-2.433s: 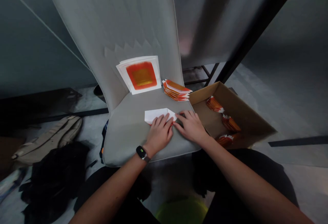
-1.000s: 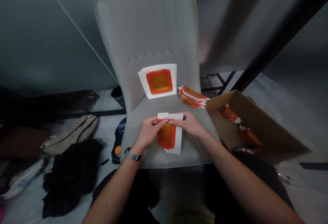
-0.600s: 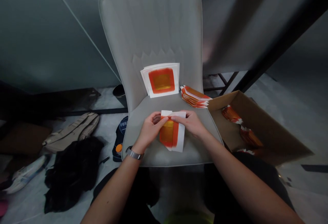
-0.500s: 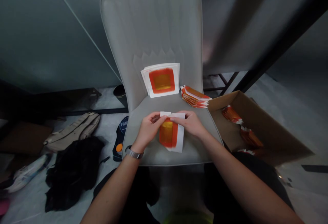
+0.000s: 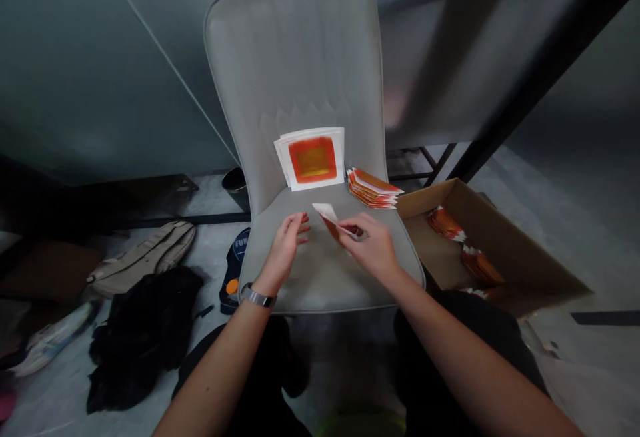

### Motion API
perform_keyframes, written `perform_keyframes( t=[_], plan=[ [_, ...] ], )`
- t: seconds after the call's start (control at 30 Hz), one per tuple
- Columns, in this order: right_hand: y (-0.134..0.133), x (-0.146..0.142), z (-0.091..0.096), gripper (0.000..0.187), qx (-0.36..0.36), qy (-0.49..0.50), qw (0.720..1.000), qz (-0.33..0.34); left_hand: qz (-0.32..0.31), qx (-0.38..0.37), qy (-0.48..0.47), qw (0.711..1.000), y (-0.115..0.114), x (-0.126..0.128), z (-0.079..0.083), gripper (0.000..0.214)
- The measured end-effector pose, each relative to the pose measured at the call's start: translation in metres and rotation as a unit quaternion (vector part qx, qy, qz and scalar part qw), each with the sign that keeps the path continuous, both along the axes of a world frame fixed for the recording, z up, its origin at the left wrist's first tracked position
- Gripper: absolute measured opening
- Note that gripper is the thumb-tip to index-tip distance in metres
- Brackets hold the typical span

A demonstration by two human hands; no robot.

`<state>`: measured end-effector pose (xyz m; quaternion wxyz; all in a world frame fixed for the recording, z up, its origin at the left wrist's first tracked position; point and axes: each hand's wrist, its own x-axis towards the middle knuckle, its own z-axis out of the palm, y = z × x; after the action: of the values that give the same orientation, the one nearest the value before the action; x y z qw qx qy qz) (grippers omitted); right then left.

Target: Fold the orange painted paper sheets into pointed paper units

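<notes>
Between the fingers and thumb of my right hand (image 5: 371,240) is a folded paper sheet (image 5: 327,214), white with orange on its lower face, tilted nearly edge-on above the chair seat (image 5: 310,284). To its left, my left hand (image 5: 287,244) is open, fingers apart and touching nothing. Flat white sheets (image 5: 314,159) with an orange square and gold centre lean in a stack against the chair back. Beside them, on the seat's right rear, lies a pile of folded orange-and-white sheets (image 5: 374,188).
A cardboard box (image 5: 525,250) at the right of the chair holds several folded bundles (image 5: 445,224). On the floor at left lie a black cloth item (image 5: 145,337) and a beige bag (image 5: 145,257). A dark bin (image 5: 235,184) stands behind the chair's left side.
My left hand has let go of the sheet and moved slightly left. The sheet, held upright in both hands before, is now folded and tilted in my right hand alone.
</notes>
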<state>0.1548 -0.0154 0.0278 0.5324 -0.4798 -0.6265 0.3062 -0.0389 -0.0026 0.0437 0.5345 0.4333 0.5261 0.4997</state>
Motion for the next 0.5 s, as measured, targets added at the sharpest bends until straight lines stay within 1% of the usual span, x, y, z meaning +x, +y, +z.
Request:
perform_keyframes(
  t=[0.07, 0.1, 0.13, 0.17, 0.23, 0.3, 0.37, 0.43, 0.5],
  plan=[
    [-0.004, 0.000, 0.000, 0.018, 0.070, -0.080, 0.994, -0.005, -0.086, -0.035, -0.058, 0.994, -0.003, -0.001, 0.004, 0.063],
    [-0.005, -0.001, 0.000, 0.020, 0.086, -0.114, 0.990, 0.003, -0.126, -0.043, -0.078, 0.988, -0.005, -0.001, 0.006, 0.065],
    [-0.006, -0.003, -0.001, 0.020, 0.096, -0.147, 0.984, 0.014, -0.153, -0.044, -0.082, 0.984, -0.006, 0.000, 0.007, 0.065],
    [-0.008, -0.004, -0.003, 0.019, 0.103, -0.178, 0.978, 0.028, -0.161, -0.042, -0.070, 0.984, -0.008, 0.000, 0.007, 0.064],
    [-0.010, -0.005, -0.005, 0.021, 0.123, -0.219, 0.965, 0.067, -0.141, -0.029, -0.024, 0.989, -0.007, 0.001, 0.005, 0.067],
    [-0.011, -0.004, -0.007, 0.029, 0.140, -0.229, 0.959, 0.095, -0.123, -0.018, 0.022, 0.992, -0.004, 0.000, 0.000, 0.070],
    [-0.011, 0.001, -0.008, 0.033, 0.144, -0.233, 0.958, 0.079, -0.128, -0.016, 0.045, 0.991, 0.001, -0.003, -0.005, 0.071],
    [-0.008, 0.009, -0.010, 0.034, 0.134, -0.255, 0.957, 0.035, -0.155, -0.026, 0.056, 0.986, 0.006, -0.006, -0.010, 0.073],
    [-0.004, 0.016, -0.012, 0.040, 0.113, -0.274, 0.955, 0.017, -0.147, -0.009, 0.062, 0.987, 0.010, -0.007, -0.012, 0.070]
  ],
)
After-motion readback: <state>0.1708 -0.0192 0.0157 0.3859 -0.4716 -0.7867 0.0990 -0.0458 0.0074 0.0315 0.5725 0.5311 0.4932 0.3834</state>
